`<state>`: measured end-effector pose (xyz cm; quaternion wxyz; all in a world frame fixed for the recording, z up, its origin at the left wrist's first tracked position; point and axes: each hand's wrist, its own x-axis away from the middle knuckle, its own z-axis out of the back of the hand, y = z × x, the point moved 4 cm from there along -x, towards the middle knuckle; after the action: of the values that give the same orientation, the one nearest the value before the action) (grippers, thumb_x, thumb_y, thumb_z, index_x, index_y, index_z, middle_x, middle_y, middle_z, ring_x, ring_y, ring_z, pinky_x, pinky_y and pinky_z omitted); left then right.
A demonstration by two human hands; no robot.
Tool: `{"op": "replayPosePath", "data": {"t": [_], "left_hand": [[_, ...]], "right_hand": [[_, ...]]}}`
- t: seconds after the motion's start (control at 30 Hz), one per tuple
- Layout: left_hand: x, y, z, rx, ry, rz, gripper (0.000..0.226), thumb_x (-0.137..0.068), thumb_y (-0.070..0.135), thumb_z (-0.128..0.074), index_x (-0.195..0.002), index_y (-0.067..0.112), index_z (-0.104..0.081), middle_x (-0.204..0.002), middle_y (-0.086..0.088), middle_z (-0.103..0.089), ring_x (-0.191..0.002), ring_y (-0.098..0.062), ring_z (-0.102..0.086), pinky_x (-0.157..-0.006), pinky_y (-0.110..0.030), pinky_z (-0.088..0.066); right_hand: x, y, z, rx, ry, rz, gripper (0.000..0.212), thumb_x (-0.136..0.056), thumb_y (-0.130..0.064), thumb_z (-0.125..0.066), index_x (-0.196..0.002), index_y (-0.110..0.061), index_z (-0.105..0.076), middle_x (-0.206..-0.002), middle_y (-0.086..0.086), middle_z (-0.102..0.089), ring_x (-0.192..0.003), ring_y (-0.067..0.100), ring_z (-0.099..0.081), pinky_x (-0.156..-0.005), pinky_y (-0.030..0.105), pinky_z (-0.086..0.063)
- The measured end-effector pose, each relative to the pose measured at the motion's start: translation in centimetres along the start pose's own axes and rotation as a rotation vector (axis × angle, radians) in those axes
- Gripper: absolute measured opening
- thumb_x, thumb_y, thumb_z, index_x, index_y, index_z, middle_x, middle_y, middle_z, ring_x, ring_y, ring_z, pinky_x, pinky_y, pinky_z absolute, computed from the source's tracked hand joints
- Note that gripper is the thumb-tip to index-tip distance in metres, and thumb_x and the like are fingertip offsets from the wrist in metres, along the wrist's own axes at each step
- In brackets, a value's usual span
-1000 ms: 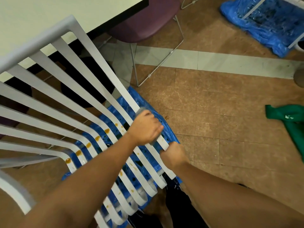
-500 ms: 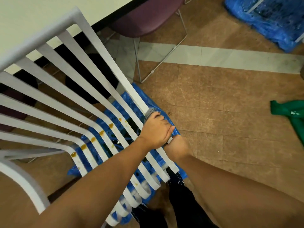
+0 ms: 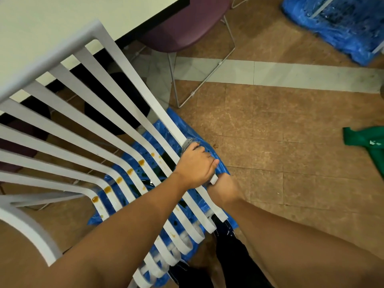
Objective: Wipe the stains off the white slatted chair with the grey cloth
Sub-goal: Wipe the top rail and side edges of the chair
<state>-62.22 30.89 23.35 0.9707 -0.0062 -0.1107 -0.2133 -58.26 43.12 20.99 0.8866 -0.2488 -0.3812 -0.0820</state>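
left hand point(image 3: 195, 166): fingers curled round grey cloth point(image 3: 188, 143), mostly hidden under palm, on outer slat of white chair point(image 3: 143, 88) | right hand point(image 3: 224, 187): below that slat, fingers hidden, grip unclear | brown stains point(image 3: 141, 162) on middle slats

Brown tile floor point(image 3: 291, 142) with pale strip point(image 3: 291, 75); blue plastic sheet point(image 3: 161, 134) centre, another blue plastic sheet point(image 3: 332, 23) far right, green cloth point(image 3: 369, 142) right, purple chair point(image 3: 187, 28) and pale table point(image 3: 62, 17) far left.
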Motion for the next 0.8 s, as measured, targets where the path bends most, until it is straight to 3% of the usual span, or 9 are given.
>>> {"op": "replayPosePath", "data": {"t": [0.13,0.27,0.37,0.47,0.6,0.7,0.8], "left_hand": [[-1.6,-5.1,1.6,-0.073,-0.056,0.01,0.053,-0.105,0.037,-0.013,-0.07,0.025,-0.051,-0.073,0.002,-0.065,-0.073,-0.017,-0.037,-0.094,-0.039,-0.031],[-3.1,-14.4,5.3,-0.204,0.036,0.146,0.056,-0.108,0.038,-0.023,-0.091,0.017,-0.072,-0.091,-0.007,-0.066,-0.094,-0.025,-0.056,-0.108,-0.046,-0.028],[-3.9,-20.6,9.5,-0.351,0.105,0.238,0.052,-0.108,0.037,-0.025,-0.103,0.008,-0.068,-0.11,-0.017,-0.063,-0.113,-0.036,-0.053,-0.118,-0.051,-0.021],[-3.2,-24.5,13.5,-0.456,0.243,0.237,0.049,-0.109,0.03,-0.028,-0.105,-0.005,-0.062,-0.11,-0.027,-0.058,-0.111,-0.043,-0.049,-0.121,-0.051,-0.015],[-1.9,-25.4,14.0,-0.556,0.279,0.294,0.049,-0.11,0.03,-0.024,-0.107,-0.006,-0.058,-0.109,-0.027,-0.056,-0.117,-0.043,-0.046,-0.124,-0.046,-0.009],[-3.0,-23.1,12.1,-0.444,0.22,0.405,0.049,-0.108,0.032,-0.027,-0.104,-0.002,-0.063,-0.108,-0.023,-0.059,-0.118,-0.04,-0.046,-0.123,-0.048,-0.011],[-3.7,-18.6,7.8,-0.304,0.136,0.38,0.049,-0.106,0.036,-0.028,-0.092,0.012,-0.069,-0.096,-0.011,-0.065,-0.106,-0.032,-0.056,-0.12,-0.05,-0.019]], "right_hand": [[0.3,0.0,0.2,-0.009,-0.013,-0.015,0.015,-0.082,-0.029,-0.06,-0.077,-0.016,-0.062,-0.07,0.003,-0.065,-0.058,0.02,-0.064,-0.049,0.031,-0.054],[0.5,-0.1,0.4,0.008,-0.014,-0.022,0.015,-0.083,-0.032,-0.059,-0.083,-0.017,-0.063,-0.074,0.002,-0.066,-0.063,0.021,-0.068,-0.057,0.037,-0.061],[0.5,-0.2,0.4,0.008,-0.016,-0.024,0.016,-0.083,-0.032,-0.06,-0.085,-0.017,-0.064,-0.074,0.001,-0.067,-0.063,0.021,-0.068,-0.059,0.038,-0.062],[0.5,-0.2,0.5,0.027,-0.004,-0.022,0.017,-0.084,-0.031,-0.059,-0.085,-0.015,-0.066,-0.073,0.002,-0.066,-0.063,0.021,-0.067,-0.06,0.037,-0.062],[0.5,-0.3,0.6,0.047,0.0,-0.015,0.017,-0.085,-0.031,-0.058,-0.084,-0.015,-0.064,-0.073,0.001,-0.065,-0.064,0.019,-0.066,-0.061,0.035,-0.061],[0.4,-0.3,0.5,0.04,-0.003,-0.009,0.016,-0.085,-0.031,-0.058,-0.082,-0.016,-0.063,-0.073,0.001,-0.066,-0.064,0.019,-0.067,-0.062,0.036,-0.062],[0.4,-0.2,0.5,0.028,-0.01,-0.007,0.016,-0.086,-0.031,-0.058,-0.081,-0.017,-0.063,-0.073,0.0,-0.067,-0.064,0.018,-0.067,-0.062,0.036,-0.062]]}}
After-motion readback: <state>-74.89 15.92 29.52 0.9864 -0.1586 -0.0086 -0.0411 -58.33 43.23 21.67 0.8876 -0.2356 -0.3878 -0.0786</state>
